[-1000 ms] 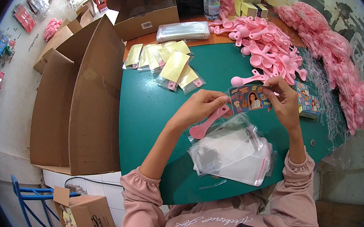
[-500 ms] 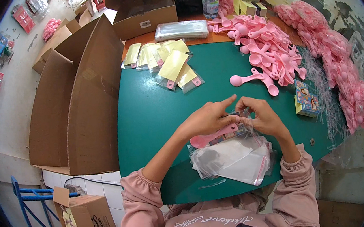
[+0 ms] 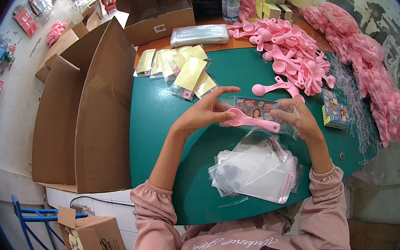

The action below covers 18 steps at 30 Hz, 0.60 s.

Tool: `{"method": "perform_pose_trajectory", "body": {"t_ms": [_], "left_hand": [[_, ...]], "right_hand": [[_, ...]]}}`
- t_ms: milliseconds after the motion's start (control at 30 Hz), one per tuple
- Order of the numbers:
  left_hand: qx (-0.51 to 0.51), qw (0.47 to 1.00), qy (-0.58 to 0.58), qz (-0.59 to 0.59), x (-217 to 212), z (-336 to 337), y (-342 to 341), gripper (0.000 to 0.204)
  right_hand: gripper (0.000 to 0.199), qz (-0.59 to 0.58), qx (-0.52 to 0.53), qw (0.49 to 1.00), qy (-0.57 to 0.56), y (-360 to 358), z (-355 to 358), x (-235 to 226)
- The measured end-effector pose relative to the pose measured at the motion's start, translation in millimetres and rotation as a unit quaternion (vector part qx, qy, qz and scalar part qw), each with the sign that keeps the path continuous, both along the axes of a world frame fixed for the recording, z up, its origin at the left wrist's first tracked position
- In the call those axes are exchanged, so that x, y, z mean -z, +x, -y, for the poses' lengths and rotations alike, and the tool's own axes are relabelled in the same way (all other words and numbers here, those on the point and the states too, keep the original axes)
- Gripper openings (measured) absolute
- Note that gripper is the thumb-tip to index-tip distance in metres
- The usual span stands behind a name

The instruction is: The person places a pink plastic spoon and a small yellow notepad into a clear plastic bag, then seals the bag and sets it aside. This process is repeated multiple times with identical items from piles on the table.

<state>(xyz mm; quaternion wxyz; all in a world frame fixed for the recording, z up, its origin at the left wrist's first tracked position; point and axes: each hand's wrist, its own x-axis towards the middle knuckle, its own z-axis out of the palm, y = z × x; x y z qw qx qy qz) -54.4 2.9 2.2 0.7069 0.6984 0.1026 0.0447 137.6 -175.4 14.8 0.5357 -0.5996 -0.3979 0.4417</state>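
Observation:
Between my hands, raised over the green table, is a clear plastic bag point(image 3: 287, 124) with a printed card point(image 3: 256, 107) and a pink measuring spoon point(image 3: 253, 121) in it. My left hand point(image 3: 210, 110) pinches the bag's left end at the spoon's bowl, index finger stretched out. My right hand point(image 3: 297, 117) grips the other end near the handle. Below them lies a loose stack of clear bags point(image 3: 258, 170). Beyond my left hand are several packed bags with yellow cards point(image 3: 189, 72). A heap of pink spoons point(image 3: 295, 56) is at the far right.
A stack of printed cards point(image 3: 335, 108) stands right of my right hand. At the back are a plastic-wrapped bundle point(image 3: 199, 35), a bottle point(image 3: 230, 0) and card stacks point(image 3: 272, 0). Large cardboard boxes point(image 3: 103, 106) border the table's left. Bagged pink spoons point(image 3: 369, 63) line the right edge.
Both hands have lifted away from the bag stack and moved apart, holding the bag stretched between them. The spoon has risen with it, and the card's printed face now shows.

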Motion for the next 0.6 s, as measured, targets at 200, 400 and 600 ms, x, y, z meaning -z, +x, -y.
{"method": "perform_pose_trajectory", "body": {"t_ms": [200, 400, 600], "left_hand": [[-0.016, 0.999, 0.03, -0.014, -1.7, 10.7, 7.2, 0.062], [-0.124, 0.984, -0.124, 0.04, 17.6, 1.1, 7.2, 0.056], [-0.116, 0.966, -0.216, 0.079, 18.8, 10.8, 13.8, 0.057]], "right_hand": [[0.015, 0.059, -0.005, 0.996, 0.062, 6.6, -13.4, -1.1], [0.033, -0.106, -0.03, 0.993, 0.043, 3.2, -13.4, -14.8], [0.042, -0.138, -0.064, 0.988, 0.025, 3.0, -8.9, -4.9]]}}
